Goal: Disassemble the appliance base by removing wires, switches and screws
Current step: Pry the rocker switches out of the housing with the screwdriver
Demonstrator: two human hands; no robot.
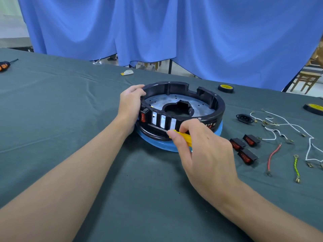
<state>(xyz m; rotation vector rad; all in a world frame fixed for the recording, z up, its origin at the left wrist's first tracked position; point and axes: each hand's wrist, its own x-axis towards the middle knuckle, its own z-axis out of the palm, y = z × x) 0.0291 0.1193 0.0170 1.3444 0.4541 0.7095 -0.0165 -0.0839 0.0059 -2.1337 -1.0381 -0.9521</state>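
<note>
Base — open side up, flat | left hand curled over its left rim, gripping | right hand pinches screwdriver — shaft lies left-right, tip leftward at near wall

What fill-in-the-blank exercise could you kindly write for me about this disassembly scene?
1. The right hand holds a screwdriver whose handle is ____.
2. The left hand steadies the appliance base, which rests on a ____ disc.
3. ____ removed switches lie on the cloth right of the appliance base.
Missing words: yellow; blue; three.
</note>
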